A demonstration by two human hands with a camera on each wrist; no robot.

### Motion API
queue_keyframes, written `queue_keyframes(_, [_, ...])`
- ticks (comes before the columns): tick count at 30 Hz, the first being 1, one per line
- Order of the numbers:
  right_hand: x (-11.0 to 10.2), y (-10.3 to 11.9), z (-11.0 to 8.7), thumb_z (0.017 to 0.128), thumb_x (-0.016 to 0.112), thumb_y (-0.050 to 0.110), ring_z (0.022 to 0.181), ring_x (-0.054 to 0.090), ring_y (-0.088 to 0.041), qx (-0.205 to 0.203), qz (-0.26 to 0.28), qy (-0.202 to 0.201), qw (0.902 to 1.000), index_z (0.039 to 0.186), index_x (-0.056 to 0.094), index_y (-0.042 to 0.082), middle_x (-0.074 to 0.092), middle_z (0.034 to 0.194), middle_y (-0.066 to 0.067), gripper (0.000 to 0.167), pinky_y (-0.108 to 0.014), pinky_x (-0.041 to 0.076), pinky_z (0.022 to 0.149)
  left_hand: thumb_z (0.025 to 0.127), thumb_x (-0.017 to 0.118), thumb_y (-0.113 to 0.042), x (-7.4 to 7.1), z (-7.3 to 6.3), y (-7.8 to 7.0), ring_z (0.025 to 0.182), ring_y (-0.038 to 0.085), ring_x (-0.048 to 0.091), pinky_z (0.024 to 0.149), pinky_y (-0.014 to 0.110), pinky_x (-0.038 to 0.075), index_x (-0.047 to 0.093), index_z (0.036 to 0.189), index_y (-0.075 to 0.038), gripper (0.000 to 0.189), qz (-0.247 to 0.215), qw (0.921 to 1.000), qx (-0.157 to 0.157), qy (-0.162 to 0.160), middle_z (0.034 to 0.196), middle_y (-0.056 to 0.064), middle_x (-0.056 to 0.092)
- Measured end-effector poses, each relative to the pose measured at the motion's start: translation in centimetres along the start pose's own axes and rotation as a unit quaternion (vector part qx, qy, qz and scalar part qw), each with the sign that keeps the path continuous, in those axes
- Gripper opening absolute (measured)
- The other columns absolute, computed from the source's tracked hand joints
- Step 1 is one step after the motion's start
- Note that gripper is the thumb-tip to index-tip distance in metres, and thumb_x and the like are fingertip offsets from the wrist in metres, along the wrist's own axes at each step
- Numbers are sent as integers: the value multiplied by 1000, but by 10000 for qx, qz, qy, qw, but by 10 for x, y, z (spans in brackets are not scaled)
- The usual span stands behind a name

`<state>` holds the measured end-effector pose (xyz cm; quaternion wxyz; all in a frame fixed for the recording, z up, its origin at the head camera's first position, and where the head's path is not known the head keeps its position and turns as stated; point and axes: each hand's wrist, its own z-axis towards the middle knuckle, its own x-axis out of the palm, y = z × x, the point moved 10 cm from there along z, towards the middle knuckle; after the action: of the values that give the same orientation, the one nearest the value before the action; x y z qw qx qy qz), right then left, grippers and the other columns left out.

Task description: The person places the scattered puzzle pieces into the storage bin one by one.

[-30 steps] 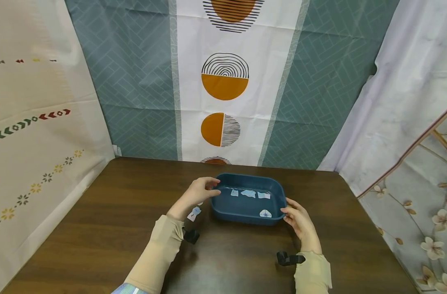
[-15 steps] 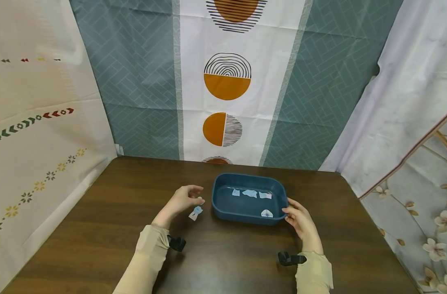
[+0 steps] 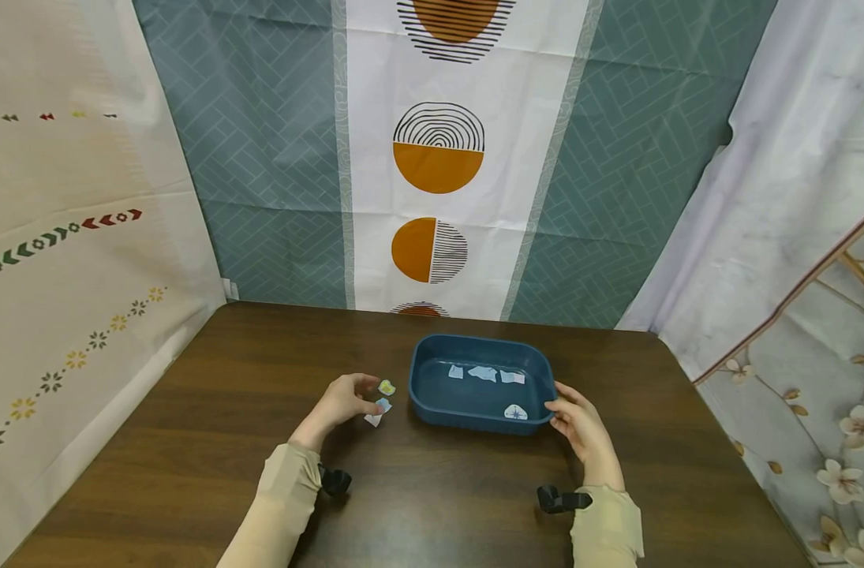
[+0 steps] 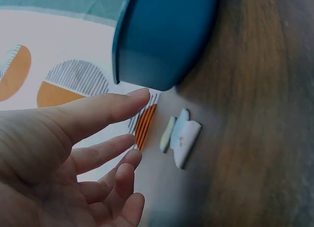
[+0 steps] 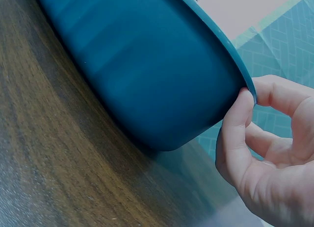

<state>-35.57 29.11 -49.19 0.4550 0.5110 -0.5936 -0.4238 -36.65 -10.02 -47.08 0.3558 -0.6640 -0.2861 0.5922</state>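
On the brown table, a blue tray sits right of lower centre. The person's right hand pinches its right rim; the left hand, fingertips apart, hovers near loose flat pieces. Inside lie three pale scraps in a row and, lower right, a star-marked piece.

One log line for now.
left hand: holding nothing, near loose pieces; right hand: grips bin at rim; inside bin: four pieces

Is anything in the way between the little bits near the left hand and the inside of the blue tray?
Yes: the raised side of the blue tray. Otherwise, only bare table shows between it and the yellow bit and pale blue bit.
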Motion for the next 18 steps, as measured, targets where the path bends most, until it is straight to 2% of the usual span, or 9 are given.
queue_keyframes(7, [1,-1,0,90,56,-1,65,54,-2,34,36,-5,10000,148,31,-4,61,82,10,64,-16,48,64,69,85,-7,4,1,12,87,22,56,73,31,48,65,121,3,57,62,9998,-197,-5,117,20,65])
queue_keyframes(18, [0,0,0,92,53,0,65,53,-1,28,-23,-26,10000,149,29,-4,60,80,13,63,-16,47,65,61,89,-3,10,2,16,81,18,54,67,26,45,68,118,2,61,244,9995,-184,59,113,18,66])
